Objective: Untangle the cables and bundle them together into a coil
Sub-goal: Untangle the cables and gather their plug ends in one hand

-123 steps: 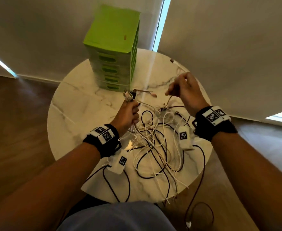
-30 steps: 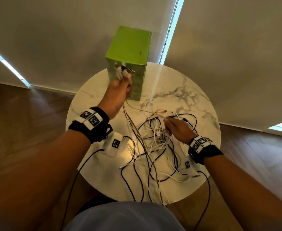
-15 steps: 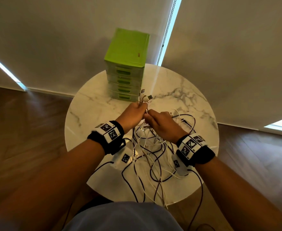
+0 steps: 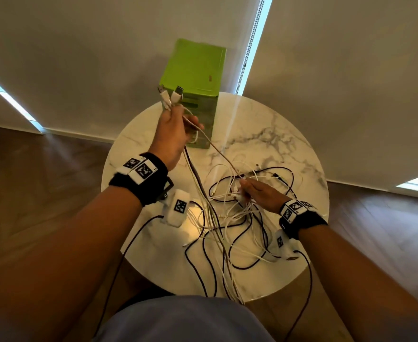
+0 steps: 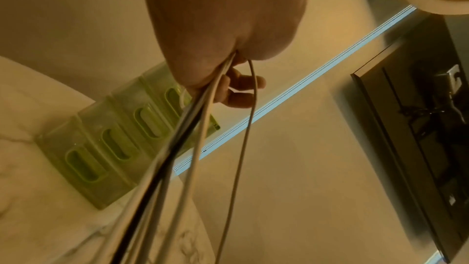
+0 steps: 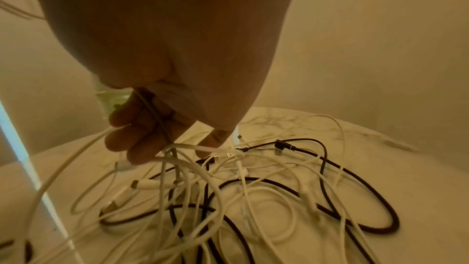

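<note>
A tangle of white and dark cables (image 4: 237, 218) (image 6: 253, 188) lies on the round marble table (image 4: 133, 149). My left hand (image 4: 175, 124) (image 5: 228, 79) is raised in front of the green drawer box and grips several cable ends; white USB plugs (image 4: 169, 96) stick up above the fist. The held strands (image 5: 193, 138) run taut down to the pile. My right hand (image 4: 257, 191) (image 6: 157, 133) is low over the middle of the tangle, its curled fingers holding a thin beige cable and white strands.
A green drawer box (image 4: 195, 85) (image 5: 106, 140) stands at the table's far side against the window blinds. Dark cables (image 4: 299, 304) hang off the table's near edge toward the wooden floor (image 4: 42, 181). My lap (image 4: 178, 319) is at the near edge.
The hands, together half a second ago, have parted. My left hand rose up and away with the plugs, drawing strands taut; my right hand dropped back to the pile.
</note>
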Available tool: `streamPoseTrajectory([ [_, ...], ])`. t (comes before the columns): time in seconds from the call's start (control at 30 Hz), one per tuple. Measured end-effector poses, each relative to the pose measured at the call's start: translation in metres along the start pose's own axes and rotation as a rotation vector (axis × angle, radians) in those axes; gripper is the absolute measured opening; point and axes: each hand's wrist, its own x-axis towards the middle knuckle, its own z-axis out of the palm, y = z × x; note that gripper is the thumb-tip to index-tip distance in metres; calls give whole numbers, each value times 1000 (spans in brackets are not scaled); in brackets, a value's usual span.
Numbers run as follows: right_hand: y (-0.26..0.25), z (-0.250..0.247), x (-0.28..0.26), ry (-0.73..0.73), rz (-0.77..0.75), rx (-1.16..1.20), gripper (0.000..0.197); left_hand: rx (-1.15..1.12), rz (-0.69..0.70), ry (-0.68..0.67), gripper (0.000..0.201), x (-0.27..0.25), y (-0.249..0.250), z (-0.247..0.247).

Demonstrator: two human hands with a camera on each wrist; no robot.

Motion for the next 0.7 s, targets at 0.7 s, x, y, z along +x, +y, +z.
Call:
streamPoseTrajectory([
  [0.7, -87, -12, 8, 81, -161, 236, 36, 511, -50, -351, 63, -33, -49, 20],
])
